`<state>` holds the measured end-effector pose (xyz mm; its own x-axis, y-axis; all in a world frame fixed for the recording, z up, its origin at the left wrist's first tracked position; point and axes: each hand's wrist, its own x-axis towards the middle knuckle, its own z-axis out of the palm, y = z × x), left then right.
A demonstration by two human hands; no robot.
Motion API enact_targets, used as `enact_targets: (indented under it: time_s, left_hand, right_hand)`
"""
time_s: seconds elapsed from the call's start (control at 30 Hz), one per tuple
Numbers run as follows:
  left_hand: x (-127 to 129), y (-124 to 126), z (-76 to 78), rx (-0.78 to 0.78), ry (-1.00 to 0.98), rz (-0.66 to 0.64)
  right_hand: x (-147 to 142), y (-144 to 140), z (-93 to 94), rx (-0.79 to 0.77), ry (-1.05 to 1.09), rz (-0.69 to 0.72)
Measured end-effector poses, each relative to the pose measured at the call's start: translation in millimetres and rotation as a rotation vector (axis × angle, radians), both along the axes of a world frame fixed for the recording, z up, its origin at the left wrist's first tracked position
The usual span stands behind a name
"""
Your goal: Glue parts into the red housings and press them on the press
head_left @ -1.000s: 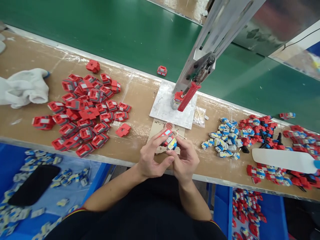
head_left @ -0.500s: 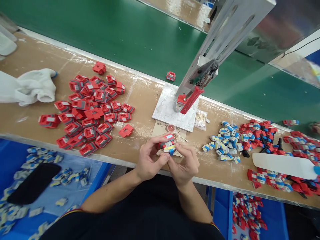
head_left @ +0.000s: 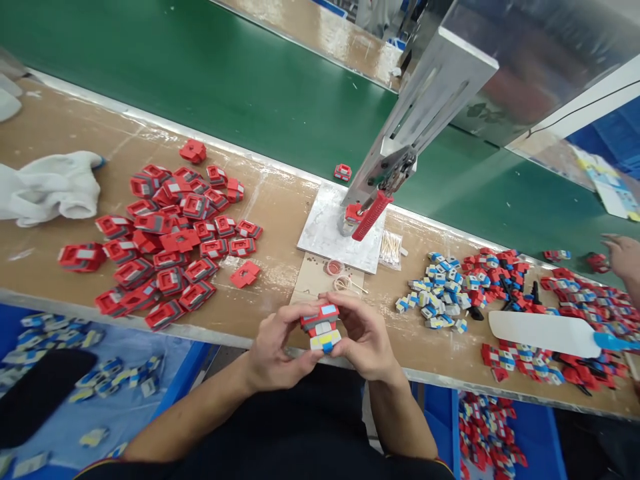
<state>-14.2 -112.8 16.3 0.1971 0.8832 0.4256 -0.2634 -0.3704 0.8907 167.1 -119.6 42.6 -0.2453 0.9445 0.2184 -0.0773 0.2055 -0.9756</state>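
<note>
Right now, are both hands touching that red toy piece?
Touching. The head view shows the left hand and right hand gripping the red piece from both sides.

No text, label, brand or number is legible on any part, tool or surface here

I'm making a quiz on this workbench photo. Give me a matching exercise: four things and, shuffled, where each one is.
Things:
1. white cloth
2. press handle
3. pile of red parts
4. toy block

Places:
A. between both hands
B. far left of the bench
C. over the white plate
D. left of the white plate

Pairs: 1-B, 2-C, 3-D, 4-A
</note>
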Motion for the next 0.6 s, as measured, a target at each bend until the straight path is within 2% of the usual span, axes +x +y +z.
enact_targets:
  time_s: [0.07, 0.13, 0.17, 0.23, 0.27, 0.3, 0.33, 0.37, 0.47, 0.53, 0.6]
  left_hand:
    - [-1, 3, -2.2, 0.002, 0.017, -0.043]
    - [-1, 9, -3.7, -0.094, -0.045, -0.080]
    - [-3, 14, -3.7, -0.163, -0.104, -0.071]
    - [-9, 25, -2.5, -0.309, -0.242, 0.010]
    - [-13, 32, -1.6, -0.378, -0.305, 0.072]
    - [-19, 38, -0.7, -0.438, -0.354, 0.130]
    - [-26, 44, -0.1, -0.487, -0.389, 0.172]
    - [-32, 48, -0.1, -0.524, -0.409, 0.193]
    - [-50, 52, -3.0, -0.571, -0.434, 0.201]
    - [-55, 51, -4.1, -0.581, -0.446, 0.184]
    - [-52, 54, 0.2, -0.600, -0.420, 0.078]
  right_hand:
    - [4, 1, 1.5, 0.010, -0.025, -0.004]
    - [20, 13, 3.2, 0.032, -0.106, -0.010]
    - [32, 24, 4.1, 0.063, -0.148, -0.064]
    - [62, 58, 6.1, 0.151, -0.238, -0.295]
    - [77, 79, 7.1, 0.201, -0.290, -0.502]
    - [89, 100, 7.8, 0.200, -0.393, -0.624]
    - [98, 121, 7.9, 0.161, -0.507, -0.611]
    - [102, 140, 7.1, 0.117, -0.579, -0.538]
    - [93, 178, -1.9, 0.024, -0.627, -0.289]
    - [79, 189, -11.4, 0.013, -0.595, -0.260]
    - [70, 191, -19.8, 0.011, -0.570, -0.271]
